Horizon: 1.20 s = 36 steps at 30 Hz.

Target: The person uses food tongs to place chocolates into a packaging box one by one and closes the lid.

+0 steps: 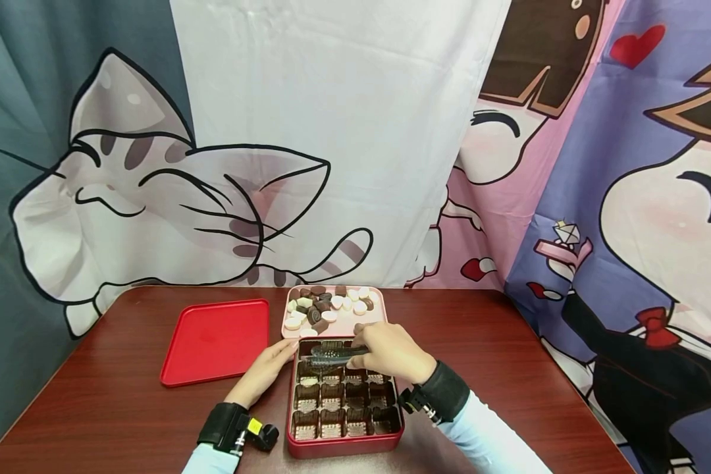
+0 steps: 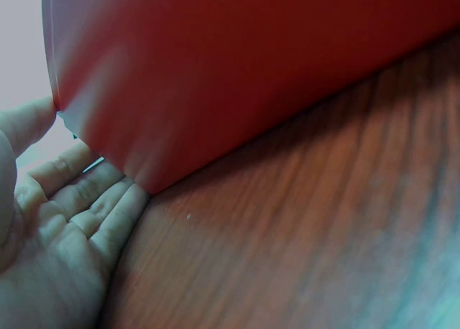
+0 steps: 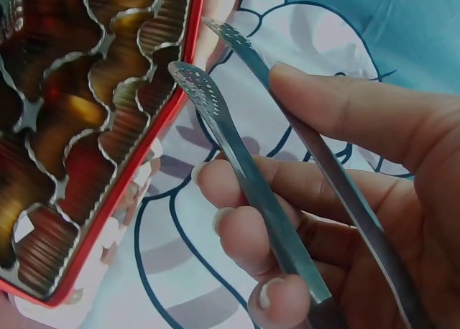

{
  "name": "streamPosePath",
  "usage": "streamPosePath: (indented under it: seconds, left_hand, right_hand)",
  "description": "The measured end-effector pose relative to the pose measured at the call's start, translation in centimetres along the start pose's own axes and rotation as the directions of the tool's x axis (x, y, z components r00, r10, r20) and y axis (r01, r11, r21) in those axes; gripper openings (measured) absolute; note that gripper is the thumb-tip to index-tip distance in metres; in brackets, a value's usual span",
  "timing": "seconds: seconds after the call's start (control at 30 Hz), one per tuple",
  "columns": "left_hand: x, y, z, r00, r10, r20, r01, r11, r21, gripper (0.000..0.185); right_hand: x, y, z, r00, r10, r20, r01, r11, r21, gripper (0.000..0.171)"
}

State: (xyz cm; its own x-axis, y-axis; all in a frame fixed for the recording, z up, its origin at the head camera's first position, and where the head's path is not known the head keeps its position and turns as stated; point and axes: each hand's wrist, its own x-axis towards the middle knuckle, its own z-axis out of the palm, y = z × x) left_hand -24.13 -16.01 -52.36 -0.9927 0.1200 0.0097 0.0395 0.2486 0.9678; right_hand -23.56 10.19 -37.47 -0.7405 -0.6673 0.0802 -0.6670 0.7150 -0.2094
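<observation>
While I watch through the head camera, my right hand [image 1: 391,352] holds a pair of tongs [image 1: 332,357] over the far rows of the red box [image 1: 343,446], its paper cups mostly bare; the pink tray [image 1: 372,317] heaped with chocolates [image 1: 326,308] sits just beyond that hand, and a red lid [image 1: 216,340] lies past my left hand [image 1: 266,372], which rests flat against the box's near-left wall.

From the left wrist, the fingers [image 2: 86,200] lie straight along the red wall — pressing, not gripping.

From the right wrist, fingers [image 3: 244,228] and thumb pinch the tongs' arms [image 3: 237,156], tips apart and carrying nothing, beside the box rim [image 3: 144,164].

I'd judge the best approach is to keep the left hand bracing the box, reach to the tray, and squeeze gently — a hard pinch could mar a chocolate.
</observation>
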Motion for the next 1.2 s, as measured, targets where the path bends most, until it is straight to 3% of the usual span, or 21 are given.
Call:
streamPosePath:
  seconds: [0.1, 0.37, 0.5, 0.87, 1.2]
  left_hand:
    - [0.0, 0.0, 0.0, 1.0, -0.004, 0.0, 0.004, 1.0, -0.006, 0.052]
    - [0.1, -0.1, 0.0, 1.0, -0.004, 0.001, 0.004, 1.0, -0.003, 0.05]
    - [0.1, -0.1, -0.1, 1.0, 0.003, 0.0, -0.003, 1.0, 0.004, 0.048]
    - [0.1, -0.1, 0.0, 1.0, -0.002, -0.001, 0.002, 1.0, -0.004, 0.047]
    - [0.0, -0.2, -0.1, 1.0, 0.005, -0.005, -0.005, 1.0, 0.008, 0.05]
  right_hand:
    - [0.5, 0.4, -0.3, 1.0, 0.014, 0.005, -0.014, 1.0, 0.016, 0.026]
    - [2.4, 2.0, -1.2, 0.993, 0.116, 0.019, -0.117, 0.991, 0.059, 0.013]
    - [3.7, 2.9, -0.9, 0.987, 0.161, 0.003, -0.16, 0.985, 0.064, 0.017]
    - [7.4, 5.9, 1.6, 0.964, 0.262, -0.039, -0.262, 0.965, 0.021, 0.053]
    - [9.9, 6.7, 3.5, 0.938, 0.343, -0.046, -0.343, 0.939, 0.012, 0.059]
